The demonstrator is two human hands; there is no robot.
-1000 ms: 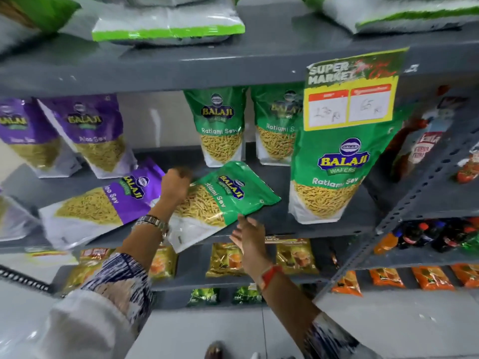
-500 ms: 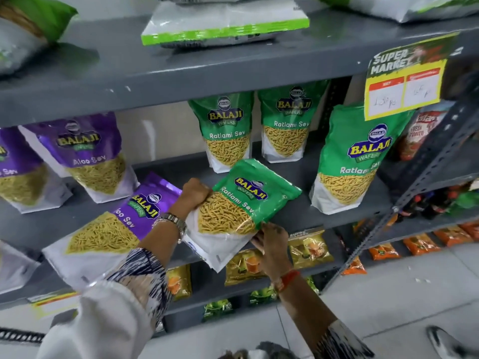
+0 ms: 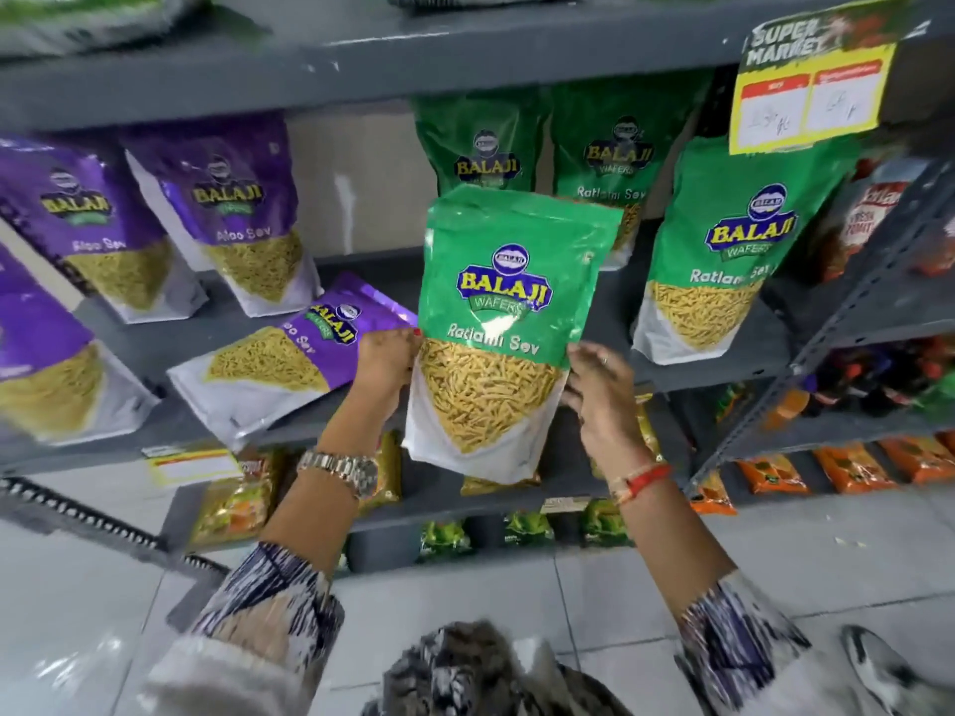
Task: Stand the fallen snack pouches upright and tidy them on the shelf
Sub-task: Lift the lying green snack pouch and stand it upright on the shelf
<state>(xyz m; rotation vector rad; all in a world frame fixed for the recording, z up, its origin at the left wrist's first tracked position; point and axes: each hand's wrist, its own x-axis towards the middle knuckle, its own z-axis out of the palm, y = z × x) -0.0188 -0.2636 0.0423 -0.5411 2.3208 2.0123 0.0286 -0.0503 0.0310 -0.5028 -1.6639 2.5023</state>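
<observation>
I hold a green Ratlami Sev pouch (image 3: 509,307) upright in front of the grey middle shelf (image 3: 594,297). My left hand (image 3: 385,361) grips its left edge and my right hand (image 3: 599,385) grips its right edge, both at mid height. A purple Aloo Sev pouch (image 3: 279,361) lies fallen on its side on the shelf, just left of my left hand. Two green pouches (image 3: 615,162) stand behind the held one, partly hidden, and another green pouch (image 3: 723,245) stands to the right.
Two purple pouches (image 3: 227,214) stand at the back left, and one more purple pouch (image 3: 41,364) at the far left. A yellow price card (image 3: 811,90) hangs from the shelf above. Lower shelves hold small packets (image 3: 770,475). Bottles (image 3: 868,374) fill the right rack.
The green pouch lay tilted on the shelf; both hands have lifted and turned it upright. My right hand moved from below it to its right edge.
</observation>
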